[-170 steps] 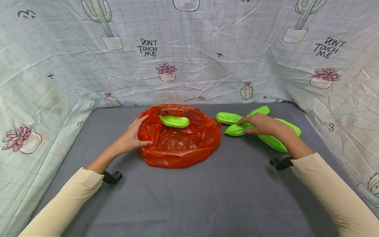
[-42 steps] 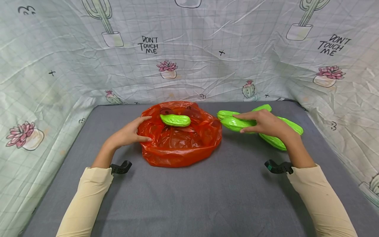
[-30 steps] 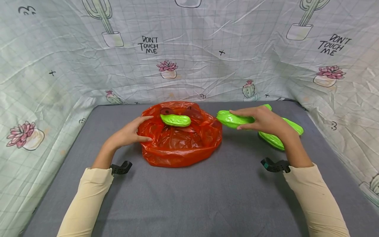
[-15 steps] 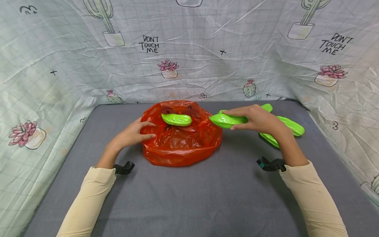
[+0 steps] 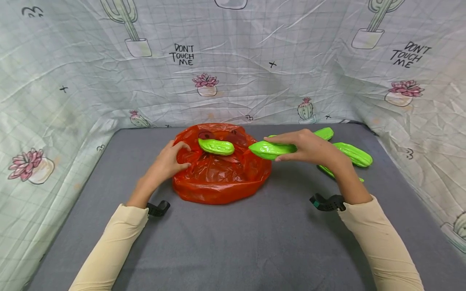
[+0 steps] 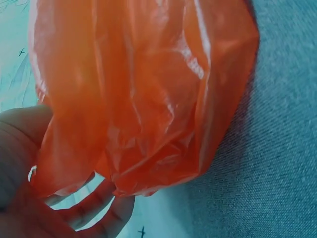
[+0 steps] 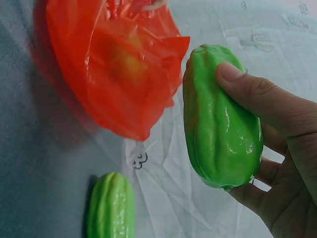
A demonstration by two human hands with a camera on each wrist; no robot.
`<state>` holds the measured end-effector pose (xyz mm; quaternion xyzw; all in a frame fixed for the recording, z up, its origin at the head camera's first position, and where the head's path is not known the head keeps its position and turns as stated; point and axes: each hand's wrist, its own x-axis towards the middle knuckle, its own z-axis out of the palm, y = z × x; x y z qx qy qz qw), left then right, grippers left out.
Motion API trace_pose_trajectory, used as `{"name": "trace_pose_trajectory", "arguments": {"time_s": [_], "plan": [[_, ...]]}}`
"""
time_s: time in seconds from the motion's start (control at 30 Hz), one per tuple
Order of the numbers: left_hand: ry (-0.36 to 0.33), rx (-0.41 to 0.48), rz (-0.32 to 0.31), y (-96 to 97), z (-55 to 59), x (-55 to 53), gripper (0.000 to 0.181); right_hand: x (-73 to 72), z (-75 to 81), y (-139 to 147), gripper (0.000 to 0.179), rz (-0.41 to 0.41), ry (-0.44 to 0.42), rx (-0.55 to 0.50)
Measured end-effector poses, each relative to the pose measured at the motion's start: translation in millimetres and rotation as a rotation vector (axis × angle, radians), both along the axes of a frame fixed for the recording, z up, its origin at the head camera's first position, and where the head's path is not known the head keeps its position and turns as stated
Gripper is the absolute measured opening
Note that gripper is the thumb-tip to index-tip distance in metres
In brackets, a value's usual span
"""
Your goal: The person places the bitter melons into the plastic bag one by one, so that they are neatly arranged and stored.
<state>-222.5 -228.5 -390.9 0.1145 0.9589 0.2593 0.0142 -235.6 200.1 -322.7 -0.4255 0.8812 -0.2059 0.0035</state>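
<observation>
A red plastic bag [image 5: 214, 192] lies with its mouth open on the grey cloth, and a glossy green bitter melon [image 5: 217, 147] rests at its opening. At the bag's left rim, my left hand [image 5: 165, 163] has its thumb and fingers curled round the thin film, which passes between them in the left wrist view. Another ridged bitter melon [image 7: 220, 124] is in my right hand [image 5: 309, 147], gripped between thumb and fingers. It is raised off the cloth, its pointed tip over the bag's right edge in the head view.
Several more bitter melons lie on the right: one at the back [image 5: 325, 133], one farther right [image 5: 354, 154], others partly hidden by the right hand and forearm. A printed fabric backdrop [image 5: 255, 89] encloses the cloth-covered table [image 5: 233, 242] behind and on both sides.
My right hand has picked up a bitter melon from the group and carried it left to the bag. My left hand stays at the bag's left rim, its fingers slightly more curled.
</observation>
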Motion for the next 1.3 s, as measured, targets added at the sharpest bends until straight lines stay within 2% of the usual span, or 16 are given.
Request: {"name": "trace_pose_trajectory", "arguments": {"time_s": [0.17, 0.37, 0.6, 0.87, 1.3], "plan": [[-0.014, 0.017, -0.008, 2.1, -2.8, -1.3, 0.056, 0.6, 7.1, -10.9, 0.061, 0.027, 0.005, -0.011], [-0.045, 0.000, 0.029, 5.0, -0.3, -1.8, 0.059, -4.6, 16.6, -29.4, 0.059, 0.066, -0.007, -0.022], [-0.067, -0.032, 0.036, 3.9, 2.0, -3.4, 0.065, -7.8, 22.9, -48.8, 0.058, 0.099, -0.030, -0.002], [-0.042, -0.021, 0.026, 3.4, 2.1, -3.7, 0.069, -13.0, 29.7, -63.9, 0.057, 0.141, 0.006, -0.008], [-0.018, -0.004, 0.019, 3.8, 2.5, -3.2, 0.071, -16.2, 39.0, -77.8, 0.057, 0.148, -0.011, 0.015]]}}
